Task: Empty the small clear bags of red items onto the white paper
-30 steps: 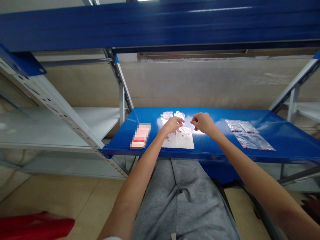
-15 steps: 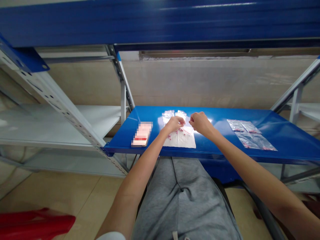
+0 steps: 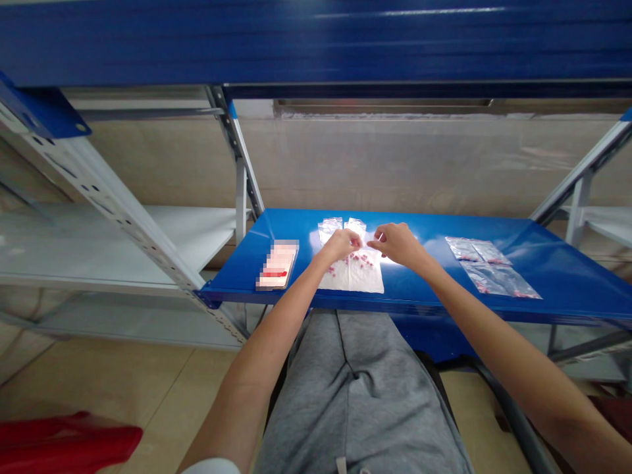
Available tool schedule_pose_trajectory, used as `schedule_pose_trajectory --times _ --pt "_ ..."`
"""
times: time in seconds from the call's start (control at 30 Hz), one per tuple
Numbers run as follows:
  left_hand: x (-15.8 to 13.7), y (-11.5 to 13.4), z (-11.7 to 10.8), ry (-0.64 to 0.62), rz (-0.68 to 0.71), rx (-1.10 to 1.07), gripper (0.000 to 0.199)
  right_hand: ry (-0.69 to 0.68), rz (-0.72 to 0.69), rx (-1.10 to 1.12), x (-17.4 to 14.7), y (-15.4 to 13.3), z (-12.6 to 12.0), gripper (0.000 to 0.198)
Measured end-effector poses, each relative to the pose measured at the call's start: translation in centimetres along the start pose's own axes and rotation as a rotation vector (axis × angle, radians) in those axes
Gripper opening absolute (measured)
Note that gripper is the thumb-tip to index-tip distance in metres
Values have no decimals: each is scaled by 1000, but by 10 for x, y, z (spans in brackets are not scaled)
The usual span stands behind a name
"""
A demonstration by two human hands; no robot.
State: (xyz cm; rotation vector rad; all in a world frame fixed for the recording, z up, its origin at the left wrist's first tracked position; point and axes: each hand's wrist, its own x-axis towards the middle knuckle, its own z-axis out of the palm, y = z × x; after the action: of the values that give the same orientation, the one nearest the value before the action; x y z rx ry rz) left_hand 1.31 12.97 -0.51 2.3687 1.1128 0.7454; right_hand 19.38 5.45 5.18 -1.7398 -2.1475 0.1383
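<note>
Fingers of the left hand (image 3: 342, 245) and right hand (image 3: 399, 242) pinch one small clear bag (image 3: 366, 242) between them, held just above the white sheet (image 3: 353, 276); red beads (image 3: 359, 260) lie directly beneath; both hands equally near; blue shelf (image 3: 429, 289) carries everything.

A blue shelf (image 3: 434, 289) carries a white sheet (image 3: 353, 280) under the fingers (image 3: 355, 242), two small clear bags (image 3: 340, 226) just beyond them, a pink pack (image 3: 277, 264) left, more bags (image 3: 488, 266) right.
</note>
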Motion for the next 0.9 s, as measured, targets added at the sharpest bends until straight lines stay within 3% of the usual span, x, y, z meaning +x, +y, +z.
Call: schedule_pose_trajectory --times 0.17,0.47,0.9 --pt "1 0 0 -2 2 -8 18 -16 4 121 -10 5 2 17" --pt "2 0 -1 -5 -30 -24 21 79 19 130 -13 11 14 16" --pt "-17 15 -9 115 -99 -28 28 214 84 237 -20 20 17 14"
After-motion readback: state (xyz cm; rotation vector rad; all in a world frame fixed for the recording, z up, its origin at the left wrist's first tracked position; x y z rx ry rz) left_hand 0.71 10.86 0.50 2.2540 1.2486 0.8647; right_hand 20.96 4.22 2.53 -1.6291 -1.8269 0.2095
